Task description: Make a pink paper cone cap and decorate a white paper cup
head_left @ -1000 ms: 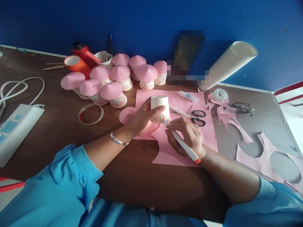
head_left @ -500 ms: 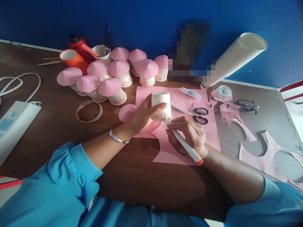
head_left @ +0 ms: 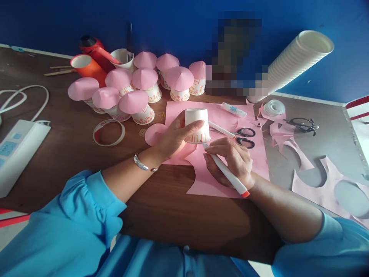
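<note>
My left hand [head_left: 175, 136] is wrapped round a white paper cup [head_left: 196, 117], held upside down over pink paper [head_left: 225, 169]. Orange-red strokes run along the cup's lower rim. In my right hand [head_left: 232, 159] is a white marker [head_left: 227, 173] with a red end cap, its tip close to the cup's rim; whether it touches I cannot tell. Behind the cup, black-handled scissors [head_left: 245, 143] and a second white marker [head_left: 221, 129] lie on the pink paper. A pink paper disc [head_left: 154, 134] is left of my left hand.
Several decorated cups with pink cone tops [head_left: 145, 79] stand at the back left. A tall cup stack [head_left: 288, 65] leans at the back right. Tape [head_left: 273, 108], glue [head_left: 234, 109], paper scraps [head_left: 314, 181], a tape ring [head_left: 108, 132] and a power strip [head_left: 21, 150] lie around.
The view has shifted slightly. Both hands keep their hold on the cup and the marker; the marker tip has moved slightly right along the cup's rim.
</note>
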Demonstrator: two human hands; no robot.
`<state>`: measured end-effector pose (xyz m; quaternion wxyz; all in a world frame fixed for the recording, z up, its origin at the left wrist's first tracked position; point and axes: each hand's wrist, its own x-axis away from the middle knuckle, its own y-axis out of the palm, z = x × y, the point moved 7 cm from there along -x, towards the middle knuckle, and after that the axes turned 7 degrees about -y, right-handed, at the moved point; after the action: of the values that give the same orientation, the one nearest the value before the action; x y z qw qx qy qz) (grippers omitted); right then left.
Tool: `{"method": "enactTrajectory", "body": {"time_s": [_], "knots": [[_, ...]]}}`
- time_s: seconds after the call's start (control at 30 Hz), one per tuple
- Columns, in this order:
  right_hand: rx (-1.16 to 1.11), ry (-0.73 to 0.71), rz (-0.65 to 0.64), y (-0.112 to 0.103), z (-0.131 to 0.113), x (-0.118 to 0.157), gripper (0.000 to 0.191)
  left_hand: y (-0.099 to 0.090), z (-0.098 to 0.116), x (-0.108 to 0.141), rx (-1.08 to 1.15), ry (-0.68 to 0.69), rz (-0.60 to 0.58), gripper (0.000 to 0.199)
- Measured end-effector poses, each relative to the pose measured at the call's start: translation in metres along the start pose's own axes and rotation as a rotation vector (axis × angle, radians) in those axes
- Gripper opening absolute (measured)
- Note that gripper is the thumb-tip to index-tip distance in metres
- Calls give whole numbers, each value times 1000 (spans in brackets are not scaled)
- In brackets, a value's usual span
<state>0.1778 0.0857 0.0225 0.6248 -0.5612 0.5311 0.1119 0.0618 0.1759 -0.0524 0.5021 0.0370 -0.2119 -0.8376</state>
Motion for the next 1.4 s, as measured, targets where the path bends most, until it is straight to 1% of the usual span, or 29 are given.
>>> {"method": "enactTrajectory", "body": {"time_s": [0.23, 0.43, 0.63, 0.9, 1.13, 1.4], "knots": [[-10, -2, -10, 0, -1, -1, 19, 1, 0, 0, 21, 4, -20, 31], [21, 3, -10, 0, -1, 0, 18, 1, 0, -2, 51, 11, -9, 28], [49, 7, 0, 1, -1, 0, 16, 0, -1, -2, 28, 31, -15, 35], [68, 19, 2, 2, 1, 1, 17, 1, 0, -2, -5, 21, -20, 39], [87, 31, -10, 3, 1, 1, 15, 3, 2, -1, -3, 15, -43, 35], [68, 42, -37, 3, 1, 1, 16, 4, 4, 0, -5, 4, -24, 34]]}}
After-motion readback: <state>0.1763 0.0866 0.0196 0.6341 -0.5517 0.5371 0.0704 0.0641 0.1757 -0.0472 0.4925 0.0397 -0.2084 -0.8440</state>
